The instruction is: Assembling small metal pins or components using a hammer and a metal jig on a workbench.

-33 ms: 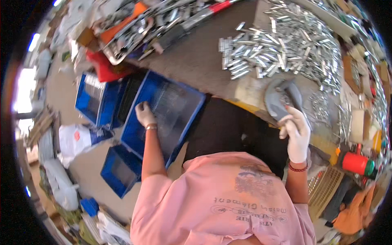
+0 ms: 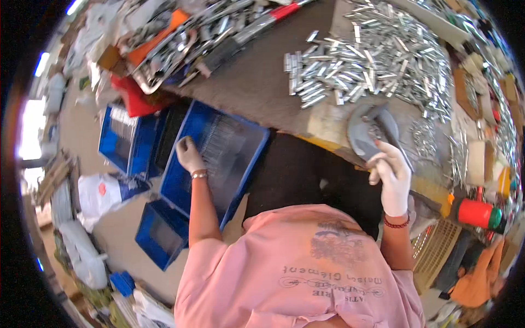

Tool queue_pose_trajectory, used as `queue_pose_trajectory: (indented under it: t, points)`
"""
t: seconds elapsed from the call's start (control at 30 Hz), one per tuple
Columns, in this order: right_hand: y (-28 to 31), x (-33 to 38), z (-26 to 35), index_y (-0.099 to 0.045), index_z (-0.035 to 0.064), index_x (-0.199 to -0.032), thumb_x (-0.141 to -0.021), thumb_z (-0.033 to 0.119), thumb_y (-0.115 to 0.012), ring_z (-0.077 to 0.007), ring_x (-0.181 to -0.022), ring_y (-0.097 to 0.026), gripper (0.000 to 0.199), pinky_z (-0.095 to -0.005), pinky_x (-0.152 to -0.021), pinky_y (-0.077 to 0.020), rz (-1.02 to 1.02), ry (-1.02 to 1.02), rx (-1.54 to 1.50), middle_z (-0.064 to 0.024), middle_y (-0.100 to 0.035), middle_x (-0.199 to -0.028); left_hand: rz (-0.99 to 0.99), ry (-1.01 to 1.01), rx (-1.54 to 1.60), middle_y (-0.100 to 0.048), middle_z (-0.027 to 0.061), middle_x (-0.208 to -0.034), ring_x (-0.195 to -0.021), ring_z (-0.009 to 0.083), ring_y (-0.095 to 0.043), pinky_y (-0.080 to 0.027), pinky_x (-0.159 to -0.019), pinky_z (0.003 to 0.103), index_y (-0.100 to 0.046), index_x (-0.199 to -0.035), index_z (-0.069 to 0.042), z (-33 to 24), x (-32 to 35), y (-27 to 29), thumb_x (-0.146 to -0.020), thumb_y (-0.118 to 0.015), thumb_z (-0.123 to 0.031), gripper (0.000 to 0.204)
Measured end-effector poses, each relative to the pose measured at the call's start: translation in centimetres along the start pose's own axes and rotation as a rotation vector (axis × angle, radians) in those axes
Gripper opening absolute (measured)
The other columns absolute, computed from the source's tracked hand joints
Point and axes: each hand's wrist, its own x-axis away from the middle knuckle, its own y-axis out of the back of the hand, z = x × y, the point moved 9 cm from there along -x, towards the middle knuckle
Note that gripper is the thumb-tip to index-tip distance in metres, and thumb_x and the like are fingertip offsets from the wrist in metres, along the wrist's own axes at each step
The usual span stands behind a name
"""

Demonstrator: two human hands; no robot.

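- changed: the whole view has slid a little leftward; against the things around them, both hands look hardly moved. no new grasp shows, so i judge the work to stand where it was.
- left hand (image 2: 190,157): over the near side of the big bin (image 2: 174,183). its grip is half curled, fingertips downward; whether it has hold of anything, i cannot tell.
- right hand (image 2: 394,180): at the near edge of the dish (image 2: 358,134) on the counter (image 2: 257,82). its grip is loosely bent, thumb by the fingers; i cannot tell if a piece is in it.
- blue bins, three: the big one, the far-left bin (image 2: 139,147) beside it, and the small bin (image 2: 145,223) below.
- dish: one, grey, a dark bar across it.
- silver pieces (image 2: 377,60): a heap beyond the dish, too many to count.
- red can (image 2: 474,213): one, green-ended, right of the right hand.
- white bag (image 2: 98,192): one, at left.
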Motion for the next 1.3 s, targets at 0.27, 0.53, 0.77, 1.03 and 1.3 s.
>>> queue_pose_trajectory:
  t: [0.27,0.53,0.77,1.03,1.3]
  points:
    - [0.6,1.0,0.3,-0.069,0.0006,-0.130,-0.104,0.006,-0.060,-0.0075,-0.075,-0.065,0.028,-0.0236,-0.069,-0.0541,0.068,-0.063,0.032,-0.0066,-0.076,-0.103,0.619,-0.830,0.262,-0.072,0.0132,-0.098,-0.088,0.0282,-0.070,-0.056,-0.079,0.034,-0.076,-0.095,-0.004,-40.6,11.6,-3.7,-0.082,-0.086,-0.002,0.016]
    - [3.7,4.3,4.9,-0.077,0.0057,-0.108,-0.094,0.010,-0.075,-0.0214,-0.091,-0.073,0.015,-0.0339,-0.082,-0.0571,0.007,0.232,0.304,-0.0084,-0.075,-0.099,0.842,-1.036,0.004,-0.071,0.0161,-0.101,-0.097,0.0392,-0.068,-0.054,-0.086,0.046,-0.075,-0.099,-0.005,-44.6,17.3,-9.2,-0.086,-0.078,-0.008,0.013]
    - [20.8,7.8,5.8,-0.078,0.0164,-0.093,-0.091,0.022,-0.072,-0.0313,-0.089,-0.074,0.009,-0.0446,-0.079,-0.0601,-0.743,0.140,1.155,-0.0090,-0.075,-0.097,0.901,-0.957,0.011,-0.071,0.0147,-0.099,-0.090,0.0319,-0.070,-0.054,-0.082,0.040,-0.074,-0.104,-0.003,-43.9,18.4,-10.5,-0.088,-0.077,-0.004,0.016]
    - [25.7,3.0,2.1,-0.070,0.0134,-0.086,-0.088,0.016,-0.071,-0.0290,-0.089,-0.072,0.003,-0.0434,-0.076,-0.0591,-0.475,0.104,1.684,-0.0062,-0.067,-0.096,1.144,-0.951,0.272,-0.072,0.0105,-0.094,-0.081,0.0242,-0.066,-0.052,-0.076,0.034,-0.075,-0.100,-0.003,-47.0,22.9,-8.4,-0.085,-0.077,0.003,0.016]
    - [22.0,3.0,6.6,-0.069,0.0033,-0.114,-0.094,0.007,-0.070,-0.0130,-0.083,-0.073,0.021,-0.0300,-0.076,-0.0603,-0.614,0.257,0.706,-0.0086,-0.076,-0.101,1.230,-1.149,0.280,-0.073,0.0124,-0.095,-0.091,0.0314,-0.070,-0.053,-0.084,0.039,-0.076,-0.096,-0.006,-48.3,27.3,-8.1,-0.081,-0.082,-0.001,0.016]
